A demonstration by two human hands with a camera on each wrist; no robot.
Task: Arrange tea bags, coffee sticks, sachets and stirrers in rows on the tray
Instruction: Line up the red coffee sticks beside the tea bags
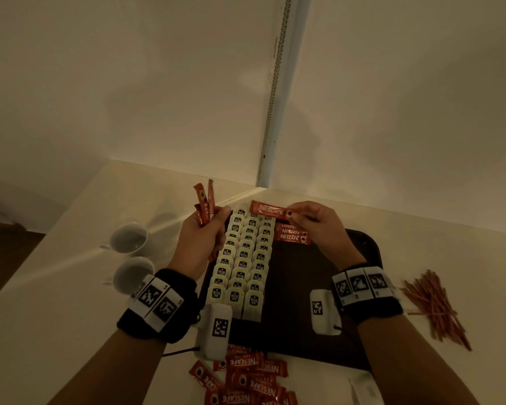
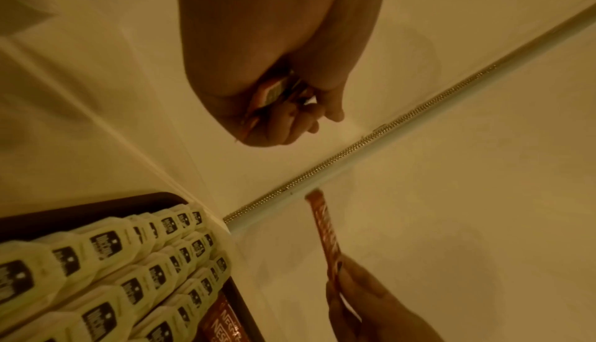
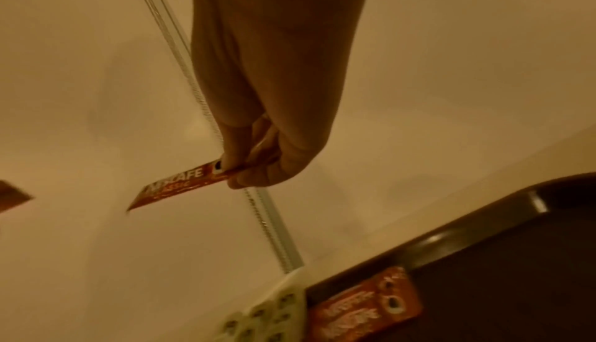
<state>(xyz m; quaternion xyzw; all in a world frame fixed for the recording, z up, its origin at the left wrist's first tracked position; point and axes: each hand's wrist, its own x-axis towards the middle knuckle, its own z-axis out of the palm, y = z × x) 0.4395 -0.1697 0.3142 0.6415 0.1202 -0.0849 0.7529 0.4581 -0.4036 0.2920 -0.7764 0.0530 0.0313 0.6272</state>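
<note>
Hands [image 1: 200, 232] hold four sticks [image 1: 270, 210]; three tea-bag rows [image 1: 243, 258].

We find bare tray [image 1: 298, 287] floor right of the tea bags [image 1: 241, 267], from the laid sticks [image 1: 292, 235] at the far rim to the near rim; a hand can pass there. Tea bags fill the tray's left part in three rows. Left of the tray two cups [image 1: 129, 255] block the table. Right of it lies a stirrer heap [image 1: 434, 305]. Loose sticks [image 1: 246, 375] crowd the near edge. Walls close the far side.
</note>
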